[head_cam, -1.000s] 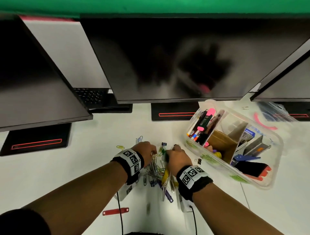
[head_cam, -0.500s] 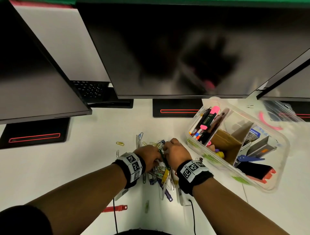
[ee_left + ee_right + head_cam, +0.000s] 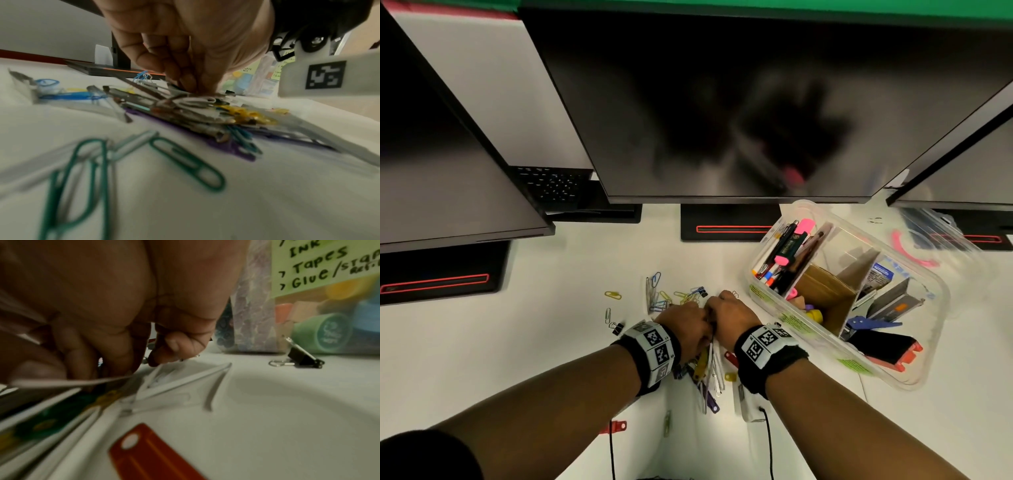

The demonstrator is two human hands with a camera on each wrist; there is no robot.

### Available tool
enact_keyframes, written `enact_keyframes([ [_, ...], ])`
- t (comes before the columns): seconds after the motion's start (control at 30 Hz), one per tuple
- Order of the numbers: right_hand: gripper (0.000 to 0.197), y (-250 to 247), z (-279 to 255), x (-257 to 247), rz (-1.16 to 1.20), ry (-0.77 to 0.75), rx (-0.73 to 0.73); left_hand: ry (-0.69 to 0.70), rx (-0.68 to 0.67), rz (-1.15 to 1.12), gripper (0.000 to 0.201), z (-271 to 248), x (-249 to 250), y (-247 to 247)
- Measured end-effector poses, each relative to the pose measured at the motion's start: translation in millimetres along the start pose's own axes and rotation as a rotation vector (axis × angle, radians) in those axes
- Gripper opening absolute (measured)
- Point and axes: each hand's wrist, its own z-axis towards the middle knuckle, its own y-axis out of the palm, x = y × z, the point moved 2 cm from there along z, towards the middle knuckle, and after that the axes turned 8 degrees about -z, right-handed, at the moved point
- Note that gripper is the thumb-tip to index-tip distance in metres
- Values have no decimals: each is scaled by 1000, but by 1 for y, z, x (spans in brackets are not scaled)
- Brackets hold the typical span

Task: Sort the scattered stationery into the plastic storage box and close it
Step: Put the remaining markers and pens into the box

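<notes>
A heap of coloured paper clips and flat file fasteners point(image 3: 705, 373) lies on the white desk in front of me. My left hand point(image 3: 685, 329) and right hand point(image 3: 729, 315) are pressed side by side on top of it. In the left wrist view the left hand point(image 3: 189, 87) pinches the top of the heap point(image 3: 185, 110) with curled fingers. The right hand point(image 3: 127, 369) curls its fingers onto white strips point(image 3: 174, 386) of the same heap. To the right stands the open clear storage box point(image 3: 914, 373), holding pens, highlighters, a cardboard divider and a stapler.
Three dark monitors on black stands line the back. Loose paper clips point(image 3: 613, 295) and a black binder clip point(image 3: 617, 328) lie left of the hands, a red fastener point(image 3: 616, 426) near me. Another binder clip point(image 3: 304, 356) sits by the box. The clear lid point(image 3: 935, 236) lies behind the box.
My two hands have come together over the heap, from a small gap to touching, gathering the clips between them. The box has not moved.
</notes>
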Motion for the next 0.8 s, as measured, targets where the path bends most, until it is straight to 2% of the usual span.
enact_keyframes([
  [0.23, 26, 4, 5, 3, 66, 52, 20, -157, 40, -101, 22, -11, -10, 0],
  [0.37, 32, 4, 3, -1, 62, 4, 13, -135, 45, -60, 26, -10, -12, 5],
  [0.53, 25, -4, 0, -7, 49, 40, 16, -94, 53, 34, 32, -8, -12, 9],
  [0.7, 23, -8, -7, -12, 121, 47, 26, -113, 48, 6, 32, -13, -17, 12],
  [0.8, 32, -14, -11, -9, 155, 33, 34, -145, 40, -47, 35, -13, -20, 6],
])
